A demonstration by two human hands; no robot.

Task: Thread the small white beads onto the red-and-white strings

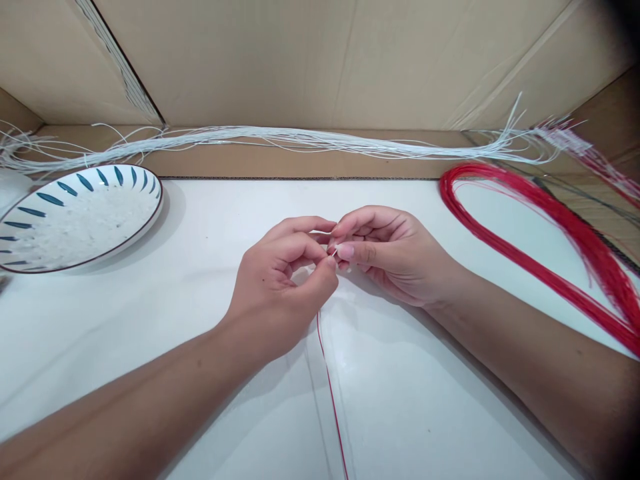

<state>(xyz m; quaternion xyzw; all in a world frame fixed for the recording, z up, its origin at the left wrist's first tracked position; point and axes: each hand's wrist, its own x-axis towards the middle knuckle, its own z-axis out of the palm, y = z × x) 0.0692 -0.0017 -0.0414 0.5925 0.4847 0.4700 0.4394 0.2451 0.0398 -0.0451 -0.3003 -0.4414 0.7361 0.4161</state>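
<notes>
My left hand (pixel 283 287) and my right hand (pixel 395 253) meet over the middle of the white table, fingertips almost touching. Between them shows the short end of a thin white wire (pixel 335 252), pinched by the thumb and forefinger of my left hand. The thumb and forefinger of my right hand close on the same spot, at a tiny whitish piece that is too small to make out. Below my left hand a thin red wire (pixel 331 387) runs over the table toward me; its upper end is hidden behind the fingers.
An oval plate (pixel 50 199) with blue strokes, holding many small translucent white pieces (pixel 100 217), stands at the left. Behind, a long bundle of white wires (pixel 300 139) lies on a cardboard ledge (pixel 300 167). A looped red wire bundle (pixel 525 257) lies at the right.
</notes>
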